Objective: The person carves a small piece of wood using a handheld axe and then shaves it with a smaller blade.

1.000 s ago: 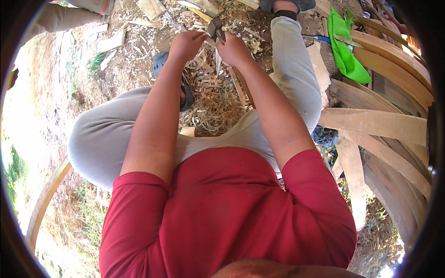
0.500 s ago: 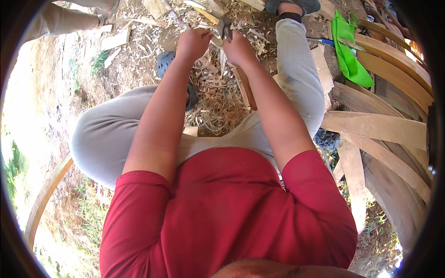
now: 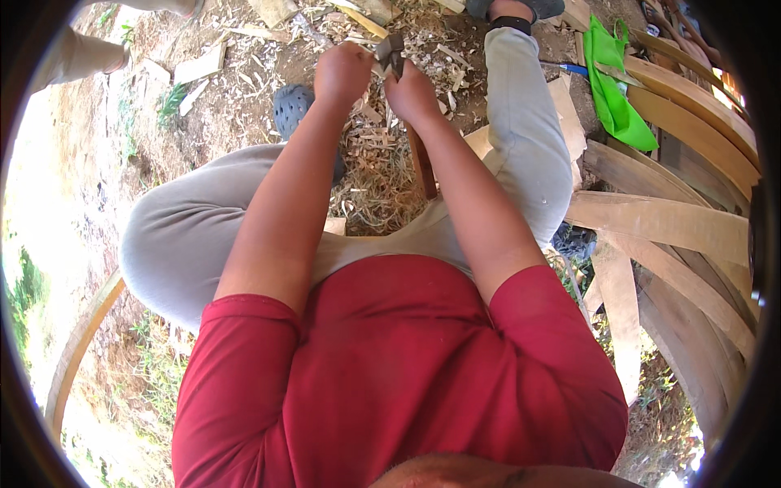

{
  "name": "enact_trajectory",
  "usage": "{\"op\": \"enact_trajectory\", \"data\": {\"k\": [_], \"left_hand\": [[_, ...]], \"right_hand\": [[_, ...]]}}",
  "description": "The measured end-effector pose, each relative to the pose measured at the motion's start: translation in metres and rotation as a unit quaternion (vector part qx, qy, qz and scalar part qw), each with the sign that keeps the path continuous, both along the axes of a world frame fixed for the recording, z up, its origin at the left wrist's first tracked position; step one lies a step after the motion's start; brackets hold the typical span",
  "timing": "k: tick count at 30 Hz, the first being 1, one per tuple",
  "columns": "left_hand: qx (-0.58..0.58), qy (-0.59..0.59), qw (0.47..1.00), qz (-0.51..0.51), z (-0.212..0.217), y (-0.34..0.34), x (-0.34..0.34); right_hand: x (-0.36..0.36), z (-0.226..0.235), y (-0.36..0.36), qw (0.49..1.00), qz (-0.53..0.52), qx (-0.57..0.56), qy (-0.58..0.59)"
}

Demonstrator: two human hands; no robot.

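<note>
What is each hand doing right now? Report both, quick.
Left hand: closed in a fist beside the metal tool; what it grips cannot be told.
Right hand: closed on the top of the wooden strip, next to the tool.

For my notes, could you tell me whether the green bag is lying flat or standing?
Lying flat: the green bag is draped, crumpled, over curved wooden planks.

Dull grey metal tool head (image 3: 390, 50) on a smooth brown wooden handle (image 3: 421, 163); rough pale wood shavings (image 3: 382, 183) below.
</note>
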State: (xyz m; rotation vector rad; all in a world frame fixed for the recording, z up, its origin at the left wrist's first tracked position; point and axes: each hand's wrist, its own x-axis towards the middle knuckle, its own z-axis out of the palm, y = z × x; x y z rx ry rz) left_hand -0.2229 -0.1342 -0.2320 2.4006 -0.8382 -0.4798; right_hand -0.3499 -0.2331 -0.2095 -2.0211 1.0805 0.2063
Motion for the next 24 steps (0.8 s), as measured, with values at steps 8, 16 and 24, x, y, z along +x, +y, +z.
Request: {"op": "enact_trajectory", "data": {"k": [8,16,24], "left_hand": [[0.004,0.02,0.999,0.03,0.01,-0.007,-0.012],[0.01,0.028,0.998,0.053,0.005,-0.007,-0.007],[-0.003,-0.013,1.0,0.024,0.003,0.0,-0.001]], "right_hand": [[0.0,0.006,-0.001,0.999,-0.039,0.027,-0.002],[-0.005,-0.005,-0.002,0.998,-0.044,0.039,-0.021],[0.003,0.004,-0.008,0.999,-0.009,0.038,-0.002]]}}
